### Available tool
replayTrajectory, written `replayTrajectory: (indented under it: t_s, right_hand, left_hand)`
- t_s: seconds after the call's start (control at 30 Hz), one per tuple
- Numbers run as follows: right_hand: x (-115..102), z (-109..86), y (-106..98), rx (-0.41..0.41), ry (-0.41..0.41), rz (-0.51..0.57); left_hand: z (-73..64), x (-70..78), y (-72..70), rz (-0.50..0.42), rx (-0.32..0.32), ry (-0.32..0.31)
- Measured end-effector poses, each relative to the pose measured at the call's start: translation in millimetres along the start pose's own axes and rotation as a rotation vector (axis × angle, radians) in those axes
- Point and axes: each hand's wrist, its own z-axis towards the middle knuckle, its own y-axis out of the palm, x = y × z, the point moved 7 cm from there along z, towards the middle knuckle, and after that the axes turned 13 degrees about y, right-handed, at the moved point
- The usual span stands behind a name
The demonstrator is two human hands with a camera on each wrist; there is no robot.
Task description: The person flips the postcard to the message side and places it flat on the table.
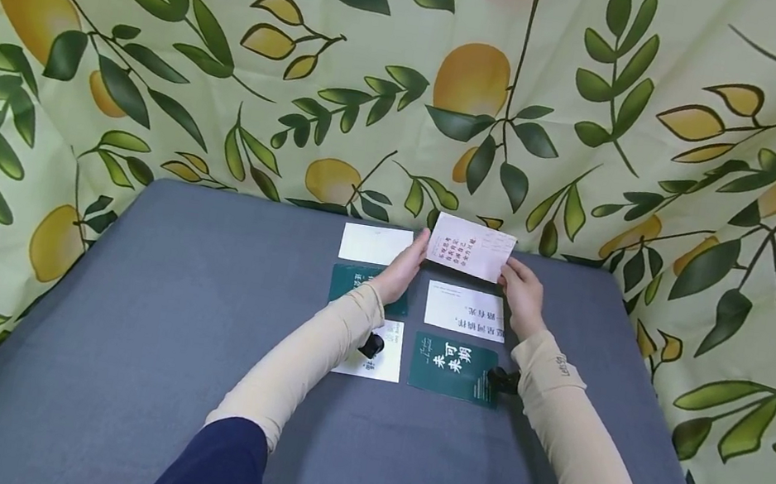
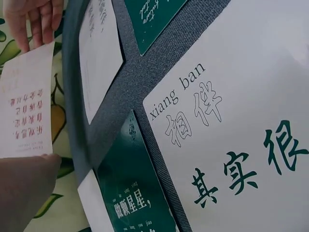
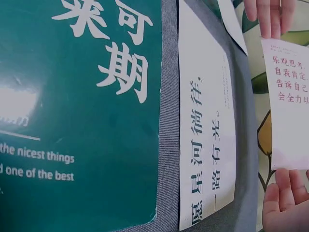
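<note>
A pale pink card (image 1: 472, 246) with red printed characters is held up above the far part of the grey table (image 1: 160, 308). My left hand (image 1: 405, 265) pinches its left edge and my right hand (image 1: 520, 285) pinches its right edge. In the left wrist view the pink card (image 2: 26, 101) runs between my left hand (image 2: 24, 188) and the right hand's fingers (image 2: 36, 17). In the right wrist view the pink card (image 3: 289, 101) shows above my right hand (image 3: 285, 203), with the left hand's fingers (image 3: 268, 14) at the top.
Several cards lie flat on the table: a blank white card (image 1: 376, 244), a green card (image 1: 352, 283) partly under my left forearm, a white card with green characters (image 1: 465, 310), another white card (image 1: 379, 354) and a dark green card (image 1: 454, 367). A leaf-and-fruit patterned cloth (image 1: 157, 74) surrounds the table.
</note>
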Motion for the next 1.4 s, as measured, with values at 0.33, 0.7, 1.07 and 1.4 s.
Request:
replayTrajectory:
  t_s: [0.33,0.7,1.07,1.4]
  right_hand:
    - [-4.7,-4.9,1.1,-0.02,-0.046,0.02]
    - [-0.6,-2.3,4.1,-0.071,-0.092,0.096]
    - [22.0,27.4,7.4,-0.128,-0.115,0.081]
    - [9.4,-4.8,11.5,-0.159,-0.041,0.058]
  left_hand:
    - [-0.9,1.1,-3.1,0.119,-0.004,0.026]
    - [-5.3,1.4,-3.1,0.14,0.045,-0.021]
    - [-6.5,-1.2,-6.6,0.145,0.105,-0.02]
    - [-6.0,-1.7,-8.4,0.175,0.054,0.018]
